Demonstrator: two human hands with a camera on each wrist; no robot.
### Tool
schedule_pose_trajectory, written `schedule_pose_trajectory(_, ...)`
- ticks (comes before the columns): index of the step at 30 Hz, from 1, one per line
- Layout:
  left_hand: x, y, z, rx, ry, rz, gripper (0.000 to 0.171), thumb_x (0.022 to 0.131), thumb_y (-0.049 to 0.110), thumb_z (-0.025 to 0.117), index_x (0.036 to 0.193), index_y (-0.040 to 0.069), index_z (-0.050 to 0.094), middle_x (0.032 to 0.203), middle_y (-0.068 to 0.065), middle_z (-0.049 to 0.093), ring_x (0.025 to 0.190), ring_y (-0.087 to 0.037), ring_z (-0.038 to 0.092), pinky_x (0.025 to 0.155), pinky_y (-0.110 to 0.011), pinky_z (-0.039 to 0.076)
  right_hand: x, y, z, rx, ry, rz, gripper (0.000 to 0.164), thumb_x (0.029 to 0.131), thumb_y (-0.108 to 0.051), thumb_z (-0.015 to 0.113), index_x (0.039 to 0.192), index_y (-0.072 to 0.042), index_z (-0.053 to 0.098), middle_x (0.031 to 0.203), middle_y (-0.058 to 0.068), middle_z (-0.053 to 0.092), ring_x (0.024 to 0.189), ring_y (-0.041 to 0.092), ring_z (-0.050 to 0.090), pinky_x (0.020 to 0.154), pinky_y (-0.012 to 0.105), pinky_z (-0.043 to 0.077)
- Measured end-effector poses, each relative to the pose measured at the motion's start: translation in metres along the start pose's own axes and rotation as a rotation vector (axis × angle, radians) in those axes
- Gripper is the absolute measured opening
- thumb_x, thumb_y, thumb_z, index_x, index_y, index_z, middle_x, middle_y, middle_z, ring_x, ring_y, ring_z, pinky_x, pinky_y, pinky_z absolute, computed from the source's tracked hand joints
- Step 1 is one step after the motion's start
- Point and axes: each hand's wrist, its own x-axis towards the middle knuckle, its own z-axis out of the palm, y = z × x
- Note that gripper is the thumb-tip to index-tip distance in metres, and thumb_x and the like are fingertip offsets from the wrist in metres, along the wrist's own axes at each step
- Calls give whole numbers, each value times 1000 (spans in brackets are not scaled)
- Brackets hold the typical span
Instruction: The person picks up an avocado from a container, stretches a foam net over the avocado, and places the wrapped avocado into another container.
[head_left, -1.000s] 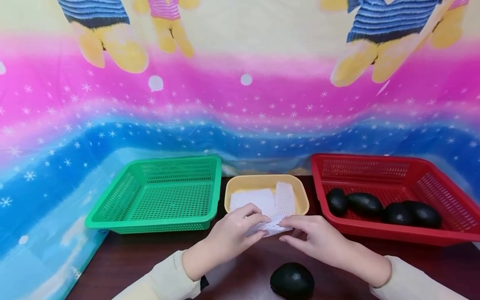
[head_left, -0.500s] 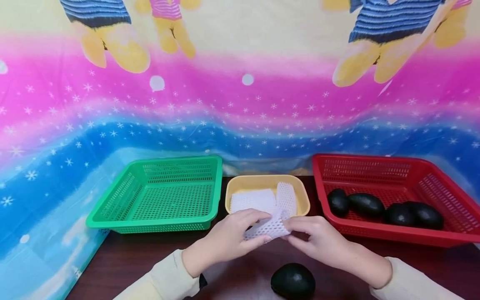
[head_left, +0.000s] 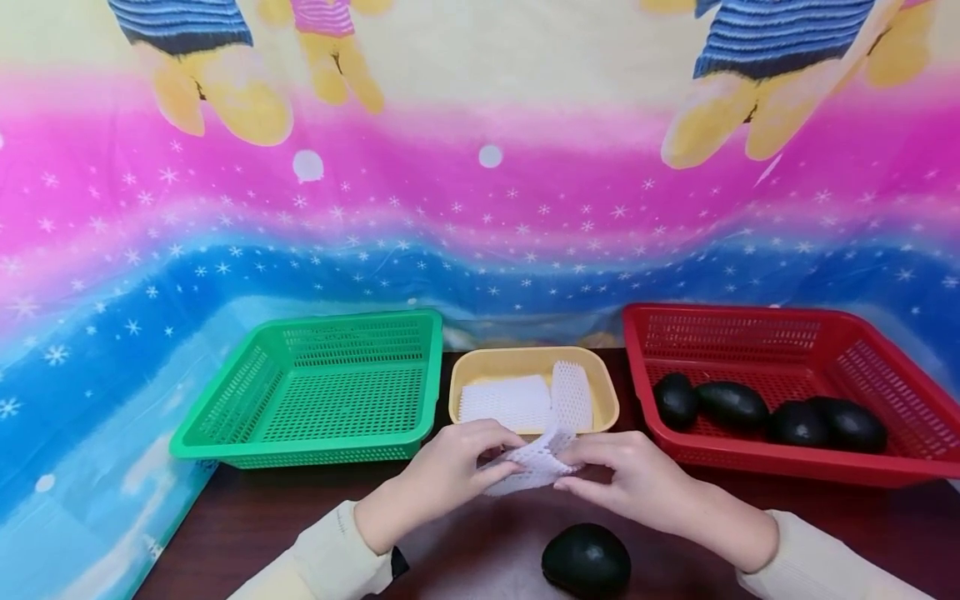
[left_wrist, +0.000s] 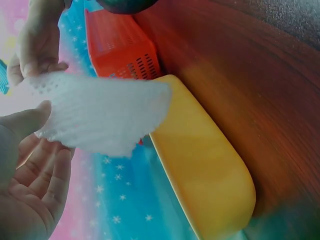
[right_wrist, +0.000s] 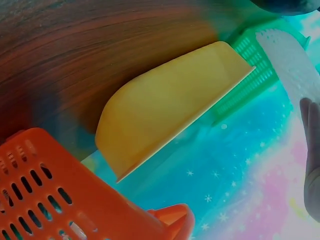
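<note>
Pinched by the left hand and, as far as partly hidden fingers show, the right hand, the white foam-mesh sleeve between them should handle light, soft and tearable, best held by its edges.

White perforated foam sleeve, flattened, tilted, between left fingers and right fingers

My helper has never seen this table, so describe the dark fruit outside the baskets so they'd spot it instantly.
Start at the dark brown table and find the left hand and right hand. Below them, near the bottom of the head view, sits a glossy, rounded, nearly black fruit. Its four lookalikes lie in the red basket; this one alone rests on the table.
</note>
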Motion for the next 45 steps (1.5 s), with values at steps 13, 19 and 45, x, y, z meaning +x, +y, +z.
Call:
schedule_pose_trajectory(13, -5, -8, -10, -109, 9, -90, 12, 85, 12, 85, 90, 13, 74, 85, 7, 68, 75, -1, 57, 69, -20, 53, -10, 4, -5, -20, -89, 119, 16, 85, -13, 85, 98, -20, 78, 91, -7, 75, 80, 4, 70, 76, 15, 54)
schedule_pose_trajectory(19, -6, -9, -13, -117, 9, -94, 13, 84, 10, 85, 89, 13, 73, 85, 7, 68, 76, -2, 58, 69, -20, 53, -14, 8, -7, -24, -122, 144, 22, 81, -8, 86, 97, -21, 78, 90, -9, 75, 79, 2, 70, 74, 15, 54)
schedule_pose_trajectory(45, -12, -5, -5, -313, -106, -270, 44, 88, 36, 83, 128, 19, 70, 117, 11, 69, 102, -5, 64, 89, -27, 55, 6, 1, 3, 53, -137, -29, 24, 86, -7, 83, 107, -14, 77, 108, 4, 75, 104, 21, 72, 92, 18, 50)
